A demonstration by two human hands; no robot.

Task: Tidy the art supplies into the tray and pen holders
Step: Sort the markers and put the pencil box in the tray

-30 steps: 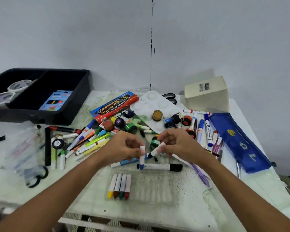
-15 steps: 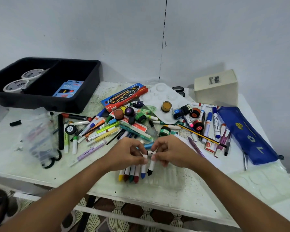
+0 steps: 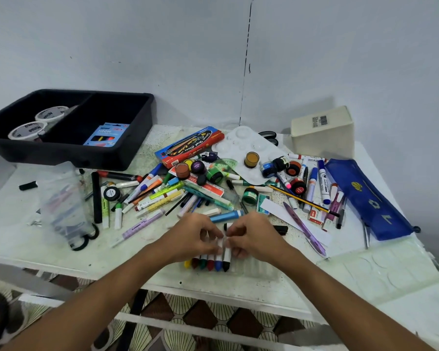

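A row of several crayons (image 3: 205, 264) lies in a clear ribbed crayon tray (image 3: 260, 269) at the table's near edge. My left hand (image 3: 194, 239) pinches the white wrapper of a blue crayon (image 3: 218, 265) at the right end of the row. Beside it, my right hand (image 3: 255, 240) pinches a black crayon (image 3: 226, 259) that lies in the slot after the blue one. Both hands meet fingertip to fingertip over the crayon tops. The black two-part tray (image 3: 91, 158) stands at the back left with tape rolls (image 3: 28, 129) and a neon pen pack (image 3: 107, 134).
A pile of markers, pens and paint pots (image 3: 188, 188) covers the table's middle. A clear holder (image 3: 64, 206) with pens lies at the left, and a white palette (image 3: 246, 148), a cream box (image 3: 322, 133) and a blue pouch (image 3: 365, 196) are at the right.
Both hands came down from above the table to the crayon tray. The blue and black crayons now lie beside the four that were in it.
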